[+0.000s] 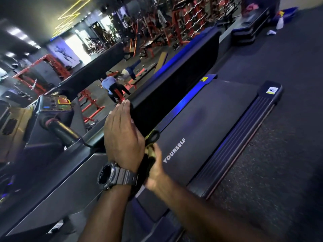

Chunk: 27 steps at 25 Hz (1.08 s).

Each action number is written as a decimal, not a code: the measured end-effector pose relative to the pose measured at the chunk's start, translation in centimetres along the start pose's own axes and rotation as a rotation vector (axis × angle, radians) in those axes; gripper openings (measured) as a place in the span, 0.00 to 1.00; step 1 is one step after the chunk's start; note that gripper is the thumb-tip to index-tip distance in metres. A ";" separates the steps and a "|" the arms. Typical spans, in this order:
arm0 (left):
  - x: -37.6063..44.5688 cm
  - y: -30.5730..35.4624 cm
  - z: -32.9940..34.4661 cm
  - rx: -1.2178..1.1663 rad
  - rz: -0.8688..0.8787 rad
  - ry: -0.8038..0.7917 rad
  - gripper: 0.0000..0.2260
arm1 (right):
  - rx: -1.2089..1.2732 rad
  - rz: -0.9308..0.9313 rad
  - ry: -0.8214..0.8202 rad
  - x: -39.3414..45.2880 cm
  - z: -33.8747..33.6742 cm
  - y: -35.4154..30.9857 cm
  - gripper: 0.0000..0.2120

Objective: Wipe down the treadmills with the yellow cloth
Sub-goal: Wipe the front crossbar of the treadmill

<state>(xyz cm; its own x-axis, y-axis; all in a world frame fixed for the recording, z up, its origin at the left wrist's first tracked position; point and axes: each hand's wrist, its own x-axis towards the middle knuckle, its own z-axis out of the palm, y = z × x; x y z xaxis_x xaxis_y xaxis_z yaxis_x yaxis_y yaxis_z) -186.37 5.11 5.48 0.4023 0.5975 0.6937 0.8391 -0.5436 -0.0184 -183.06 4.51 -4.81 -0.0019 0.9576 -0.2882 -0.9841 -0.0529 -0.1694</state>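
The treadmill's dark belt, printed "YOURSELF", runs away to the upper right, with a ribbed side rail along its right. My left hand, wearing a black watch, lies with straight fingers on the near edge of a long black side panel to the left of the belt. Just below it, my right hand grips the yellow cloth against the lower edge of that panel. The left hand hides much of the cloth and the right hand's fingers.
A console and a black handle of a neighbouring treadmill are at the left. A spray bottle, blue tray and white cloth sit on the floor far right. Red gym machines and people fill the background.
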 end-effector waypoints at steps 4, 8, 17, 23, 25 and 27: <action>1.3 0.7 0.4 0.010 -0.021 -0.038 0.21 | 0.088 0.003 -0.068 1.6 -0.9 -5.9 0.21; 2.4 3.0 1.2 0.129 -0.039 -0.023 0.21 | -0.115 0.083 -0.035 -0.1 -0.4 -5.0 0.22; 4.3 7.1 5.0 0.240 -0.254 -0.043 0.23 | -0.311 0.221 -0.002 0.2 -1.6 -7.5 0.28; 5.1 7.0 4.7 0.195 -0.271 -0.004 0.20 | -0.233 0.050 -0.017 3.4 -1.7 -11.7 0.22; 5.7 7.8 5.0 0.187 -0.296 0.006 0.20 | -0.385 0.088 0.050 1.8 -2.5 -10.4 0.24; 6.6 8.7 5.6 0.178 -0.257 -0.012 0.20 | -0.388 0.164 -0.034 0.8 -2.9 -10.1 0.20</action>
<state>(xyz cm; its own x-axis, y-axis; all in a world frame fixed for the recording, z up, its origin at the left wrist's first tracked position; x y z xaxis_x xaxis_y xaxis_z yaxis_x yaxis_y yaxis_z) -174.39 7.63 5.82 0.1717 0.7095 0.6835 0.9644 -0.2627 0.0304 -172.57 5.02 -6.03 -0.1655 0.9358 -0.3113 -0.8304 -0.3025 -0.4680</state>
